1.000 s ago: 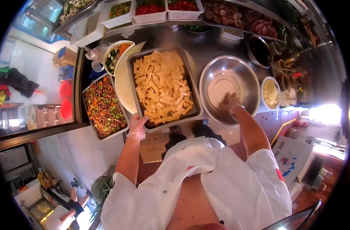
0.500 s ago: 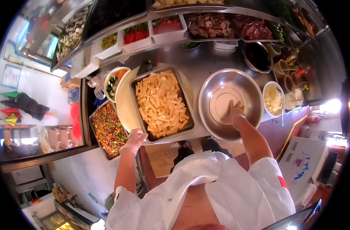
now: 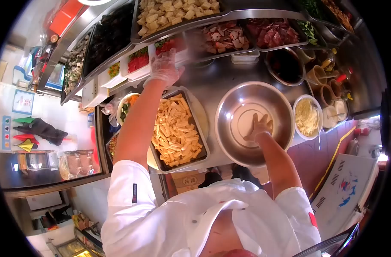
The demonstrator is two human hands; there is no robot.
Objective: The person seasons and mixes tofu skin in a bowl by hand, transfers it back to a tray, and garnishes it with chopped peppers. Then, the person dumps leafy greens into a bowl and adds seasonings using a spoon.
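Two hands out over the counter. Left hand: clear glove, fingers loosely extended at white tub with red food, counter's back edge; can't tell if it grips anything. Right hand: fingers spread wide, empty, inside steel bowl, counter's front edge; contact unclear. Tray of yellow sticks left of steel bowl, same edge.

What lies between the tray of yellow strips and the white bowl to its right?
In the head view: a board edge, some bare counter, then the steel bowl, with the right hand inside.
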